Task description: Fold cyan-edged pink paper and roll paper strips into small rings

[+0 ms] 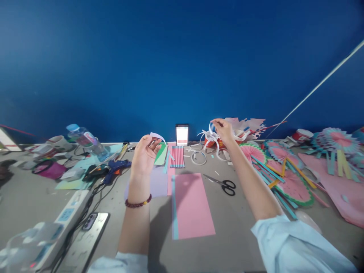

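My left hand [144, 153] is raised over the back of the table, its fingers closed on a short, curved pale paper strip [158, 137]. Off to the right, my right hand [223, 131] pinches the end of a white strip [211, 126] above a red cup [209, 142] with several looping white strips. Below and between the hands lies a pink paper sheet [193, 204] with a light blue strip [174, 212] along its left edge. Black-handled scissors [227, 186] rest to the right of the sheet, blades spread slightly.
A small lit screen [182, 135] stands against the blue wall. At left are a water bottle [87, 140], a blue glue gun [115, 170], a power strip [64, 223] and a phone [85, 242]. Folded paper fans [335, 142] and coloured strips crowd the right.
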The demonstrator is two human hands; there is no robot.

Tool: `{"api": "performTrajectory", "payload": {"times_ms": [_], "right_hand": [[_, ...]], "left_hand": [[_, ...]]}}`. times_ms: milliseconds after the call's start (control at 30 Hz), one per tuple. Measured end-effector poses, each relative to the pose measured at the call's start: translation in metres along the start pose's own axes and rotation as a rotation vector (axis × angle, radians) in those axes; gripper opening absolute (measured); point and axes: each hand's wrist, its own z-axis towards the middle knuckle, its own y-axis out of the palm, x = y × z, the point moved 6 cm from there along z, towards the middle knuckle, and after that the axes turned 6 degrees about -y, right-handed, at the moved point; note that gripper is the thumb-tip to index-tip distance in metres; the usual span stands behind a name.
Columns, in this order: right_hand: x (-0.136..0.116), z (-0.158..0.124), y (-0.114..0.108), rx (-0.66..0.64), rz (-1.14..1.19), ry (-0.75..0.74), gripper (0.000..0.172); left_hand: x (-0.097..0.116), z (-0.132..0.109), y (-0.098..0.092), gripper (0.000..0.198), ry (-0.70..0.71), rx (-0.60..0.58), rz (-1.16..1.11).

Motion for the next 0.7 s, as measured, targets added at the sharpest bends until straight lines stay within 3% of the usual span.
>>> {"api": "performTrajectory", "payload": {"times_ms": [300, 467, 700], "right_hand": [[0.006, -0.007, -0.006, -0.09, -0.458, 0.15, 0.021], [0.008, -0.017, 0.007, -0.314, -0.89, 0.21, 0.03], [0.024, -0.022, 0.028, -0.589, -0.959, 0.219, 0.026]], "left_hand": [[0.0, 0.001, -0.002, 0.022, 0.008, -0.012, 0.001], [-0.002, 0.0, -0.001, 0.024, 0.008, -0.026, -0.006], [-0.002, 0.0, 0.001, 0.026, 0.005, -0.034, 0.003]]}}
